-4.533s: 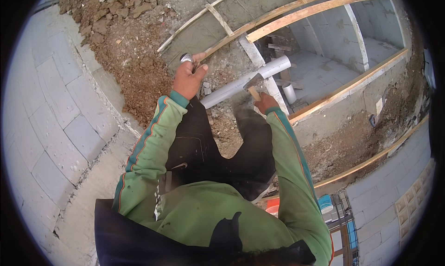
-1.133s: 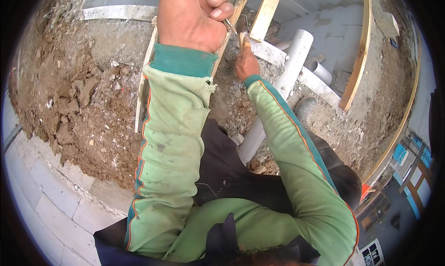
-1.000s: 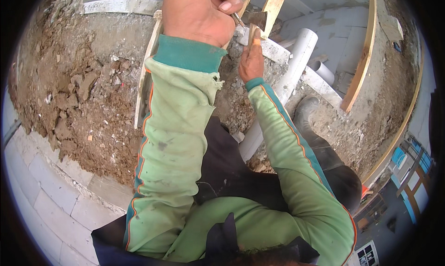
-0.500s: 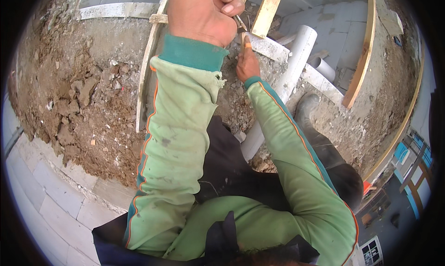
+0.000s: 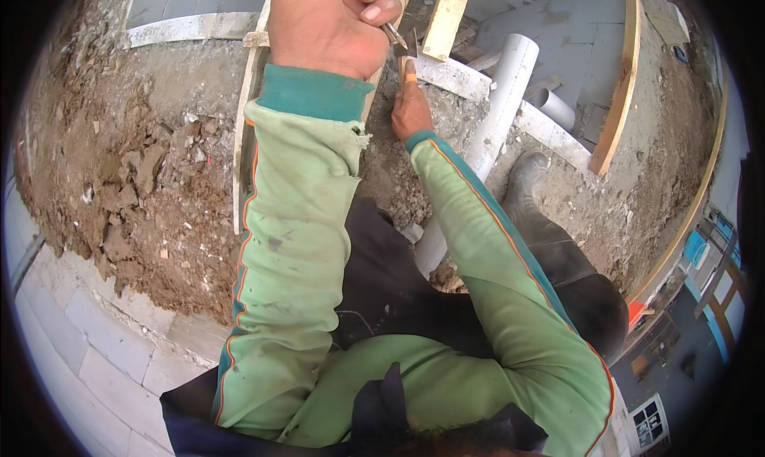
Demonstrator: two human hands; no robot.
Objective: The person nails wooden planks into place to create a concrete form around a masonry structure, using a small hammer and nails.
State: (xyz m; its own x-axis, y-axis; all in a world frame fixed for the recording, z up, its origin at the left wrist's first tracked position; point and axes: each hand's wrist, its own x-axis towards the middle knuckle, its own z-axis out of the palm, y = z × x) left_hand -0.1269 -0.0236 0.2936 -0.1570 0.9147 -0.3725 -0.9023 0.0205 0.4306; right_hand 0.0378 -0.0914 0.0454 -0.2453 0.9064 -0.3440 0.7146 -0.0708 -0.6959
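Observation:
High in the view, my left hand (image 5: 325,28) is closed around a thin metal rod (image 5: 390,33), which slants down to the right. Much of the rod is hidden by the fingers. Just beyond the rod's lower end, my right hand (image 5: 410,113) grips a tool with a dark metal head (image 5: 406,46). Its handle is mostly covered, so the exact kind is unclear. The rod's end and the tool's head appear close together; whether they touch I cannot tell. A pale wooden batten (image 5: 448,17) rises beside them.
A white pipe (image 5: 502,98) runs past my right forearm, near a shorter pipe piece (image 5: 554,109). My boot (image 5: 527,174) stands on rough soil. Long boards (image 5: 245,138) and [another plank (image 5: 617,98) flank the work. Broken earth (image 5: 135,194) lies left, beside grey blocks (image 5: 88,337).
Both hands have shifted slightly left, and the whole view has moved a little. More of the dark metal head now shows above my right hand. Both grips stay closed.

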